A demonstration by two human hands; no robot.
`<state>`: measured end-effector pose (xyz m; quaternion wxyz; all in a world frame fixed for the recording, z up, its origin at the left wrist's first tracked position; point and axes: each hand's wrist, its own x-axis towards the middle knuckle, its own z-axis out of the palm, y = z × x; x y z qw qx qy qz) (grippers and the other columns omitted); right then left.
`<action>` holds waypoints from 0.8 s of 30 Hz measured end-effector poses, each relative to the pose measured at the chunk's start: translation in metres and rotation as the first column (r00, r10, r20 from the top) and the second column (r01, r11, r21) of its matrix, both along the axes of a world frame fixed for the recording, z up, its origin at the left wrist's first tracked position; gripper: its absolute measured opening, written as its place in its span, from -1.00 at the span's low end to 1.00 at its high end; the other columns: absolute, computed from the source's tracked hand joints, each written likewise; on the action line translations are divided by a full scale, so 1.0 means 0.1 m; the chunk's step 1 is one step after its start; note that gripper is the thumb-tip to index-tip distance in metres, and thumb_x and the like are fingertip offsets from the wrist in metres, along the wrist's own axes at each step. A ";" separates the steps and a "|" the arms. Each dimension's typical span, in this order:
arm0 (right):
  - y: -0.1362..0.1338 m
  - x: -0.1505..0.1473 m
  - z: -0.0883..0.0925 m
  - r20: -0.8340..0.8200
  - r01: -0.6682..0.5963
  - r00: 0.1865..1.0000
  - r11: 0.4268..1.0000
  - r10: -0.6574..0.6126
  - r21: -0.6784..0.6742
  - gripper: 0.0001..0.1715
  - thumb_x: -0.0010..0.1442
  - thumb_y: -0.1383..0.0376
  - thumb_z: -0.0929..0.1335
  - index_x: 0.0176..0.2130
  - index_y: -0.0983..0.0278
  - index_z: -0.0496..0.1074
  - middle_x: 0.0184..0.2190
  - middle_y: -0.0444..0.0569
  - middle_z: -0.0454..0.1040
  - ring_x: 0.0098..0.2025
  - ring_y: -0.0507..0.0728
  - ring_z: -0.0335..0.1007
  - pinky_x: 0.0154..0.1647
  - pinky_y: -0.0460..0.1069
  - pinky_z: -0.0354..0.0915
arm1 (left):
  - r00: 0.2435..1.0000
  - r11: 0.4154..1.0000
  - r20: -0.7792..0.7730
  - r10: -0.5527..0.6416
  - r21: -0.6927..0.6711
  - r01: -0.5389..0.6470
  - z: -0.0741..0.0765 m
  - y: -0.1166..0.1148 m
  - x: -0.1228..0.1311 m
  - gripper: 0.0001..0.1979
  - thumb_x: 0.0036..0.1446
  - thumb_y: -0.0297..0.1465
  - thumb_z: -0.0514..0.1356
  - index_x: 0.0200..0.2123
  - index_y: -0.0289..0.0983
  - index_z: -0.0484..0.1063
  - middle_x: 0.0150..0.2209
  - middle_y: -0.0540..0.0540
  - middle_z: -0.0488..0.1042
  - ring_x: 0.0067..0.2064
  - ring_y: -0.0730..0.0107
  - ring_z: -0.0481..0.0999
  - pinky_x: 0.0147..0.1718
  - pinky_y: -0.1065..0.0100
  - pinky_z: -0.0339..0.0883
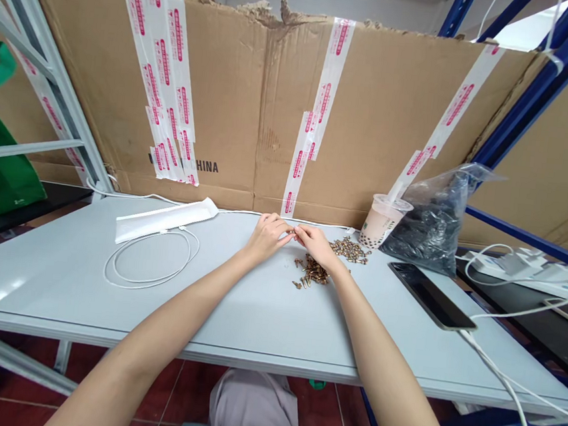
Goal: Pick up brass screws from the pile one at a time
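Observation:
My left hand and my right hand meet over the table, fingertips pinched together. A tiny piece shows between them, too small to make out. Close under my right hand lies a pile of brass-coloured screws, partly hidden by the wrist. Beyond that wrist is a second, paler pile of small brass-coloured pieces, spread near a drink cup.
The cup stands before a clear plastic bag of dark material. A phone lies at the right with white cables. At the left are a white paper sleeve and a coiled cable. Taped cardboard walls the back.

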<state>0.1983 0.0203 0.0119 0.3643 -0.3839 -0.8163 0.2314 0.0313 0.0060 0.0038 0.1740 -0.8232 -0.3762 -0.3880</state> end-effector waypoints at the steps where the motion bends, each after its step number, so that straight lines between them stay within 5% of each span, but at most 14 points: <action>1: 0.01 0.00 -0.01 0.000 0.004 1.000 1.000 -0.004 0.002 -0.53 0.20 0.04 0.08 -0.54 0.30 0.16 -0.60 -0.17 0.14 -0.51 -0.01 0.04 -0.44 -0.10 0.03 | 1.000 1.000 0.013 -0.001 -0.012 0.001 0.00 0.00 0.01 -0.76 0.18 -0.28 0.03 -0.34 -0.25 0.45 -0.36 -0.05 0.51 -0.24 0.33 0.32 -0.19 0.24 0.07; 15: 0.00 -0.07 -0.03 -0.018 0.171 0.985 0.985 -0.171 0.002 -0.44 0.18 -0.04 0.05 -0.56 0.30 0.20 -0.61 -0.11 0.20 -0.51 0.01 0.07 -0.47 -0.10 0.02 | 0.967 0.992 0.249 0.048 -0.127 -0.016 -0.03 0.03 0.06 -0.83 0.08 -0.25 0.16 -0.32 -0.17 0.49 -0.34 0.01 0.54 -0.26 0.36 0.35 -0.17 0.22 0.07; 24: 0.01 -0.07 -0.04 0.020 0.188 0.982 0.982 -0.188 -0.009 -0.44 0.18 -0.04 0.05 -0.60 0.29 0.14 -0.65 -0.15 0.14 -0.55 0.00 0.03 -0.49 -0.10 -0.01 | 0.963 0.984 0.263 0.066 -0.179 -0.019 -0.03 0.04 0.08 -0.84 0.04 -0.24 0.19 -0.36 -0.17 0.51 -0.36 0.01 0.55 -0.26 0.35 0.36 -0.17 0.22 0.11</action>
